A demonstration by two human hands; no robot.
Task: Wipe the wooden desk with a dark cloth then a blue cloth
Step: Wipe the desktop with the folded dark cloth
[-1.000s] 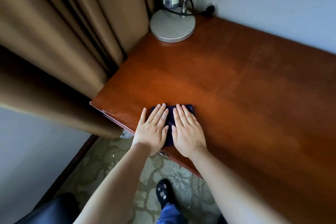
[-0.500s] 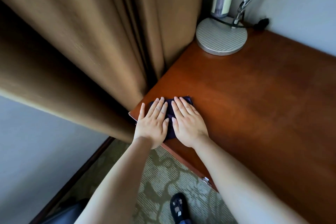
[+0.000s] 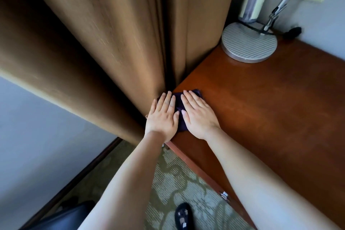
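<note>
Pressing the small dark navy cloth (image 3: 178,106) flat under left hand (image 3: 162,117) and right hand (image 3: 198,115), fingers straight, at the reddish-brown wooden desk's (image 3: 261,110) near-left corner; first wipe underway, I judge; next, sweep rightward.

Brown curtain (image 3: 115,43) hangs left; round lamp base (image 3: 249,44) beside a bottle (image 3: 253,2); patterned carpet (image 3: 179,179) below.

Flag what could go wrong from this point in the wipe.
1. Both hands, left hand and right hand, press the dark cloth at the desk corner, against the curtain; the left hand could snag or drag the fabric.
2. The cloth lies near the front edge and might slide off.
3. Wiping farther back could bump the lamp base and its cord.
</note>
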